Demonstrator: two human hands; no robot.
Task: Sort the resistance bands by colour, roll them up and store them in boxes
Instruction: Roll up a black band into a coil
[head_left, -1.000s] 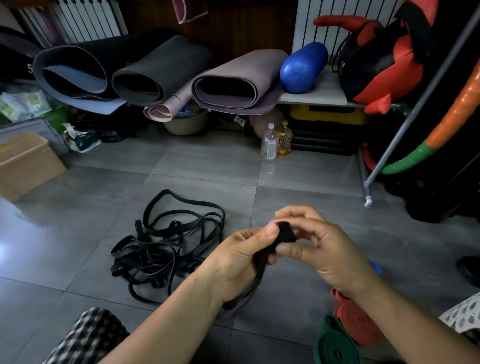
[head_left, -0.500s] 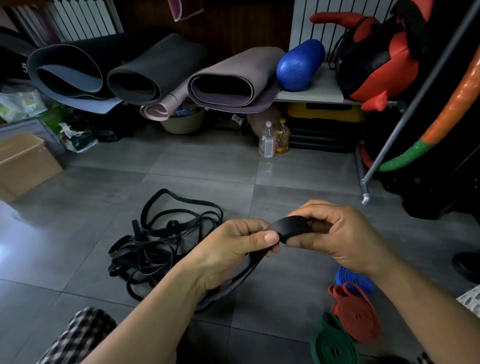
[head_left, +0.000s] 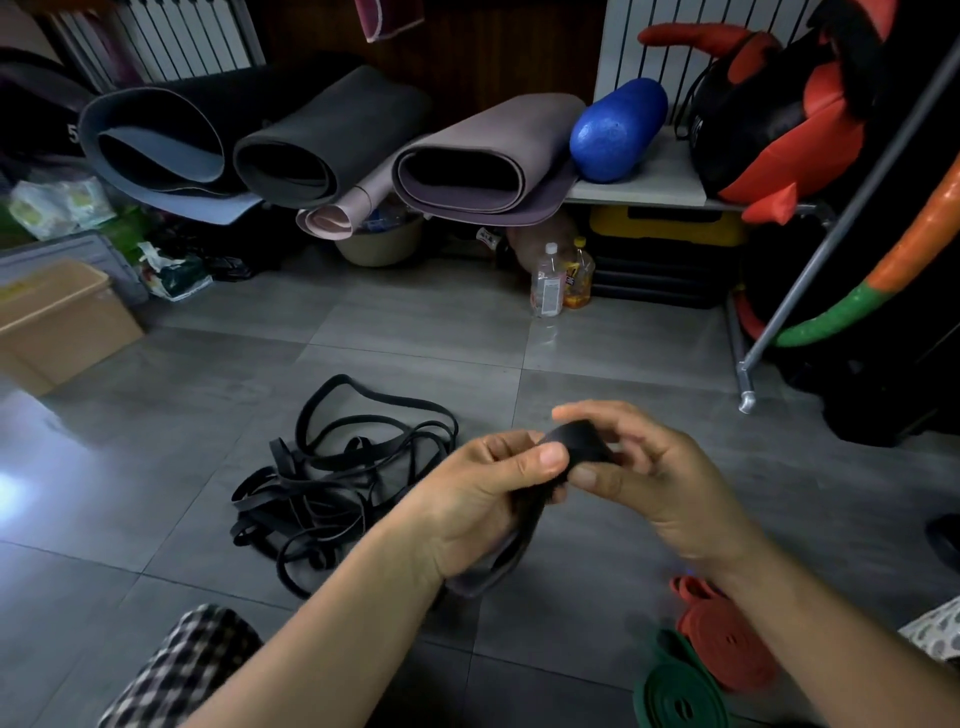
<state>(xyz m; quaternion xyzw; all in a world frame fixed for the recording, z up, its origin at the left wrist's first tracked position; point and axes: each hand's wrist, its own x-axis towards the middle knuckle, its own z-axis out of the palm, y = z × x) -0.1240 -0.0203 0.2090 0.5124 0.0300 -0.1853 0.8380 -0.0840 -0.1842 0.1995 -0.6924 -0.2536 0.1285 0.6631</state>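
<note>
1. Your left hand (head_left: 483, 499) and right hand (head_left: 660, 478) are close together in front of you, above the floor (head_left: 156, 467), both clamped on 1 black band (head_left: 582, 441).
2. Your left thumb presses the band against your curled fingers. Your right thumb and forefinger pinch the small rolled end, and the other right fingers are loosely curled.
3. The band's loose length runs down from the roll through your left palm and hangs in a loop below your left wrist. You cannot tell whether the loop touches the floor.
4. A tangled pile of black bands (head_left: 343, 478) lies unrolled on the floor, just left of your left hand.
5. A rolled red band (head_left: 722, 644) and a rolled green band (head_left: 675, 696) lie flat on the floor beneath your right forearm, touching each other, the green nearer to you.
6. A cardboard box (head_left: 62, 322) stands on the floor at the far left, well apart from the pile.
7. Along the back are rolled mats (head_left: 488, 156) and a blue foam roller (head_left: 618, 130), with 2 bottles (head_left: 561, 280) side by side on the floor below them.
</note>
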